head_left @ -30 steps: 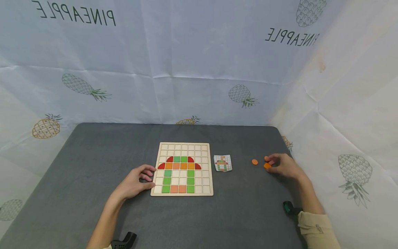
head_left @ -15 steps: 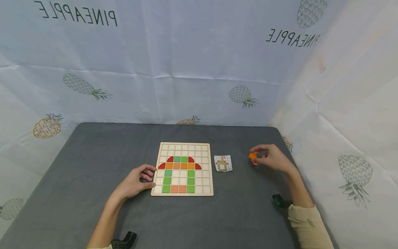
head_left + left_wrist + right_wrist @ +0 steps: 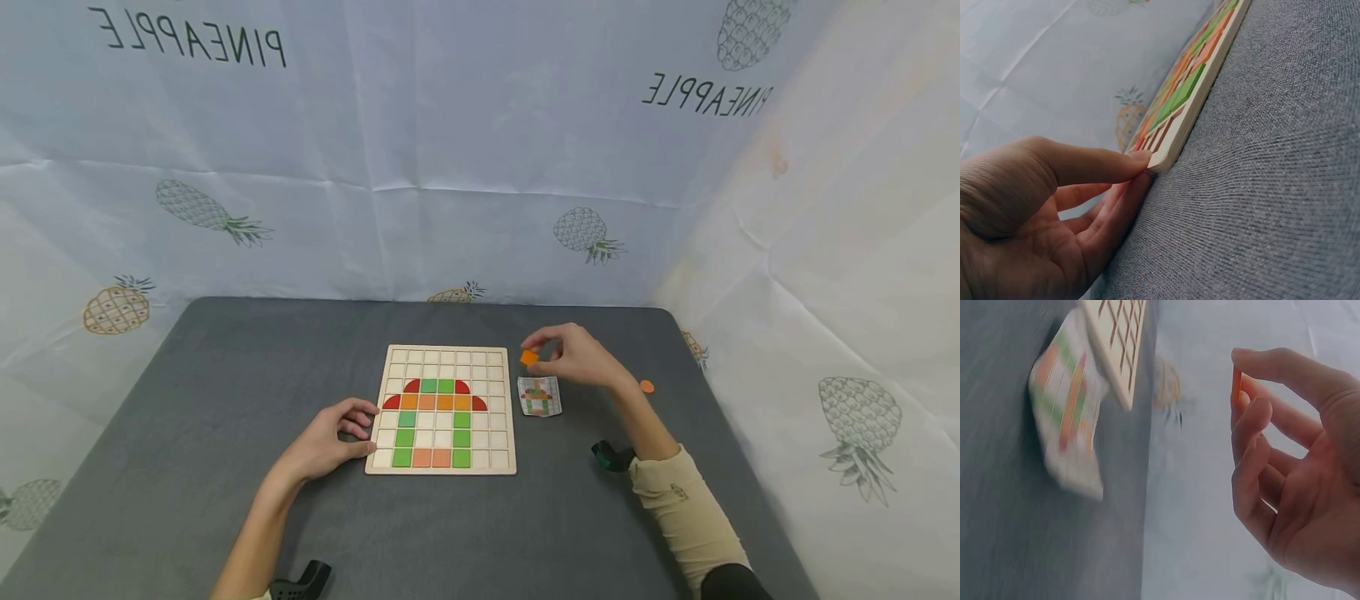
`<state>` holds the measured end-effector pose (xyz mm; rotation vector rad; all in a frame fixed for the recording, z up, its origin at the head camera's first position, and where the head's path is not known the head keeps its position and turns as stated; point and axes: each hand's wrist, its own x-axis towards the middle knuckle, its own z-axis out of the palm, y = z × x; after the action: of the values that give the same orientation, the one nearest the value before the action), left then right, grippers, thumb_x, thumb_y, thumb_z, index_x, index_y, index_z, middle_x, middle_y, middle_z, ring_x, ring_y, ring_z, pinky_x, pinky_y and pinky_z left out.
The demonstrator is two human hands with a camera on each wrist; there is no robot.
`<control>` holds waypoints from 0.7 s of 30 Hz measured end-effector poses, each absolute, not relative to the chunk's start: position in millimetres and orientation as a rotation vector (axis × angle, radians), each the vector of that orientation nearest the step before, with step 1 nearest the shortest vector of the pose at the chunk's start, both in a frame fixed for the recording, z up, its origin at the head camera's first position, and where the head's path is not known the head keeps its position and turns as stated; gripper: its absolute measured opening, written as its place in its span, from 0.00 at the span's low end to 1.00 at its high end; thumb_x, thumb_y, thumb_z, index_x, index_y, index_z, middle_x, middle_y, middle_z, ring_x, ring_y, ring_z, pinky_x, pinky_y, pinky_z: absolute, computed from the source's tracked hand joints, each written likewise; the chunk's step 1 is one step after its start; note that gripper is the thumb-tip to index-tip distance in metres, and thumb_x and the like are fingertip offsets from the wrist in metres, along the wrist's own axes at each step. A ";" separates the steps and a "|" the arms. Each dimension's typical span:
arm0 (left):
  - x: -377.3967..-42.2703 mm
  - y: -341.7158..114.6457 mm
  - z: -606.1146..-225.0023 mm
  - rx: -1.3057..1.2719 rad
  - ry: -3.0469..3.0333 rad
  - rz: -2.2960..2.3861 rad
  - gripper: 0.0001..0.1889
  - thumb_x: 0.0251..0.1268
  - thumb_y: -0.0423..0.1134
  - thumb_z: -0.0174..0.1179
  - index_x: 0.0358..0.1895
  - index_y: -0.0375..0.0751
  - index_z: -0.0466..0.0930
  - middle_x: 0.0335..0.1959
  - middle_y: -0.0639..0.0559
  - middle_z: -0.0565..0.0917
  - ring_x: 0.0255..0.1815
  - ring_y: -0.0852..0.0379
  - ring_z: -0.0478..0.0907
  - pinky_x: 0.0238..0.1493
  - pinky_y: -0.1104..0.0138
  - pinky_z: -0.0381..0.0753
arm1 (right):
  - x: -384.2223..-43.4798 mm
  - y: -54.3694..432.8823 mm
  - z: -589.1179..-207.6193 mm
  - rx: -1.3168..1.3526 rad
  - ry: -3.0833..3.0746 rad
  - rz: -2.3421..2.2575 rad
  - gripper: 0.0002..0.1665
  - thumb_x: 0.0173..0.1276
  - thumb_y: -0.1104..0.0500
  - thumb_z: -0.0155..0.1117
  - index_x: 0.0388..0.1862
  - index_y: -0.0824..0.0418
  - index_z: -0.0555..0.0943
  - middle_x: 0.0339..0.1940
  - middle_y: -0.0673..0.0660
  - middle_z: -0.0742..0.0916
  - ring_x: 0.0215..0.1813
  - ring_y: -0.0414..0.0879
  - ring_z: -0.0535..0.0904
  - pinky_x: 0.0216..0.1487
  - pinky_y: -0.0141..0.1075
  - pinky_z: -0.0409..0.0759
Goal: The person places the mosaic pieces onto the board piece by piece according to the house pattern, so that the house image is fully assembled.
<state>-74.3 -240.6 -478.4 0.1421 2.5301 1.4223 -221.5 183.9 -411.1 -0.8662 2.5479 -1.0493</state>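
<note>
A pale wooden grid board (image 3: 491, 433) lies on the dark table with red, green and orange tiles set in a mushroom-like pattern. My left hand (image 3: 326, 437) holds its left edge; the left wrist view shows the thumb on top at the corner and the fingers against the side. Just right of the board's upper part, my right hand (image 3: 577, 357) pinches an orange square tile (image 3: 528, 357) between thumb and fingers, raised above the table. In the right wrist view the tile (image 3: 1236, 384) appears edge-on. Below that hand lies a small printed pattern card (image 3: 539, 397).
An orange round piece (image 3: 647, 387) lies on the table (image 3: 450, 533) to the right of my right forearm. The forearm covers part of the table there. A pineapple-printed cloth (image 3: 465, 233) hangs behind the table and along its sides.
My right hand has picked up the orange square tile from the right of the table and carried it left toward the board. My left hand and the board stay in place.
</note>
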 end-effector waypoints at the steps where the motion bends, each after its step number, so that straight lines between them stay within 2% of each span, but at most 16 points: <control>1: -74.2 -240.2 -478.1 0.143 2.528 1.424 0.29 0.64 0.31 0.77 0.66 0.30 0.77 0.52 0.39 0.81 0.46 0.54 0.80 0.44 0.69 0.80 | -223.6 176.2 -411.3 -0.886 2.532 -1.048 0.21 0.70 0.59 0.78 0.60 0.63 0.88 0.49 0.60 0.90 0.18 0.36 0.66 0.25 0.32 0.69; 4: -74.0 -239.4 -477.5 0.147 2.522 1.430 0.29 0.64 0.31 0.77 0.66 0.30 0.77 0.52 0.39 0.81 0.46 0.54 0.80 0.44 0.69 0.80 | -229.6 154.7 -414.2 -0.942 2.503 -1.035 0.20 0.71 0.59 0.77 0.59 0.63 0.89 0.51 0.60 0.91 0.17 0.37 0.67 0.25 0.32 0.71; 7: -73.7 -239.3 -477.3 0.150 2.516 1.434 0.28 0.65 0.31 0.76 0.66 0.30 0.77 0.52 0.39 0.81 0.46 0.54 0.80 0.44 0.69 0.80 | -235.6 135.7 -420.1 -0.977 2.489 -1.012 0.20 0.71 0.58 0.77 0.59 0.64 0.89 0.53 0.61 0.92 0.20 0.39 0.73 0.27 0.33 0.75; 11: -73.6 -239.4 -477.3 0.145 2.522 1.425 0.28 0.64 0.31 0.77 0.66 0.30 0.77 0.52 0.40 0.81 0.46 0.54 0.80 0.45 0.69 0.80 | -242.7 111.5 -430.2 -0.987 2.453 -0.983 0.21 0.71 0.57 0.77 0.60 0.64 0.89 0.56 0.61 0.92 0.36 0.44 0.85 0.38 0.34 0.82; 14: -73.7 -239.7 -477.3 0.138 2.527 1.420 0.29 0.64 0.31 0.77 0.66 0.30 0.77 0.51 0.40 0.81 0.46 0.54 0.80 0.44 0.69 0.80 | -248.0 94.1 -438.2 -0.995 2.427 -0.946 0.22 0.71 0.57 0.77 0.61 0.63 0.89 0.56 0.60 0.92 0.50 0.48 0.88 0.46 0.36 0.85; 18: -73.6 -239.3 -477.8 0.116 2.529 1.414 0.28 0.64 0.31 0.77 0.66 0.31 0.78 0.51 0.40 0.81 0.45 0.55 0.80 0.45 0.69 0.80 | -252.7 73.3 -447.0 -0.985 2.429 -0.879 0.20 0.70 0.55 0.78 0.58 0.59 0.90 0.53 0.56 0.93 0.55 0.48 0.87 0.50 0.36 0.84; 21: -73.5 -239.2 -478.1 0.118 2.530 1.411 0.28 0.64 0.32 0.77 0.66 0.32 0.78 0.51 0.40 0.81 0.45 0.55 0.80 0.45 0.70 0.80 | -253.8 61.2 -452.9 -0.950 2.446 -0.834 0.17 0.70 0.54 0.78 0.55 0.56 0.91 0.49 0.53 0.93 0.51 0.45 0.86 0.50 0.36 0.83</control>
<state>-73.5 -239.2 -478.1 0.1176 2.5299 1.4111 -253.8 61.2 -452.9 -0.9504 2.4465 -0.8341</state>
